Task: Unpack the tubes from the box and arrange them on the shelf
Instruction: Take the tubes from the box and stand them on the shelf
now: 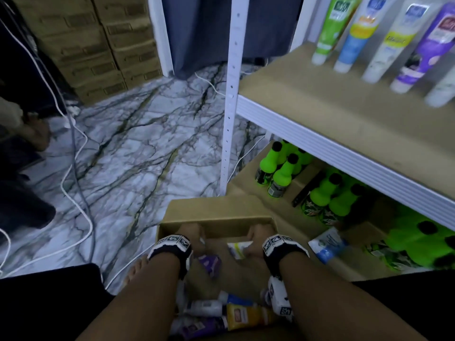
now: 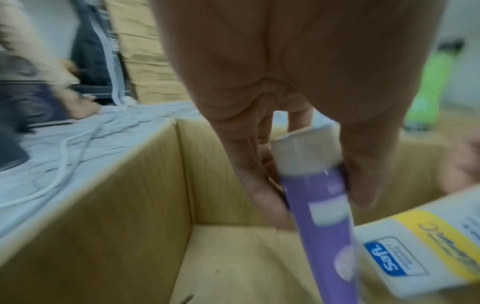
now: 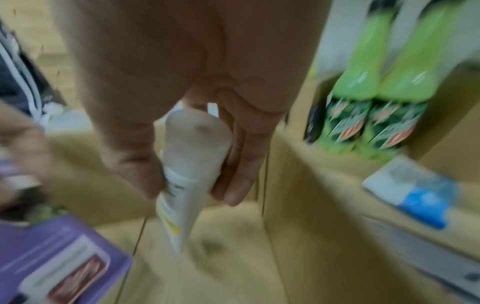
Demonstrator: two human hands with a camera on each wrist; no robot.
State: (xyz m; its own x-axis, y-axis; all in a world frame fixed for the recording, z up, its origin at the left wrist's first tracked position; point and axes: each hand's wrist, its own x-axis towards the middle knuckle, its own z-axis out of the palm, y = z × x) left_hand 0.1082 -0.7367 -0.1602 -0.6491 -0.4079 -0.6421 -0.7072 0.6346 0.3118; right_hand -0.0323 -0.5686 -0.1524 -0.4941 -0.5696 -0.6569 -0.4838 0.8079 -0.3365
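Both hands are down inside the open cardboard box [image 1: 216, 226] on the floor. My left hand [image 1: 194, 236] grips a purple tube [image 2: 322, 218] near its white cap end; the tube also shows in the head view [image 1: 210, 263]. My right hand [image 1: 257, 238] holds a white tube with a yellow band [image 3: 187, 185] by its cap end, seen from above as white tube [image 1: 240, 248]. Several more tubes [image 1: 221, 313] lie in the near part of the box. On the shelf [image 1: 344, 112] at upper right stand several tubes [image 1: 369, 33] in a row.
Green soda bottles [image 1: 320, 188] fill the lower shelf, with a blue and white packet [image 1: 328, 244] lying beside the box. White shelf post [image 1: 231, 94] rises left of the shelf. Cables [image 1: 73, 168] trail over the marble floor. Stacked cartons [image 1: 93, 43] stand at back left.
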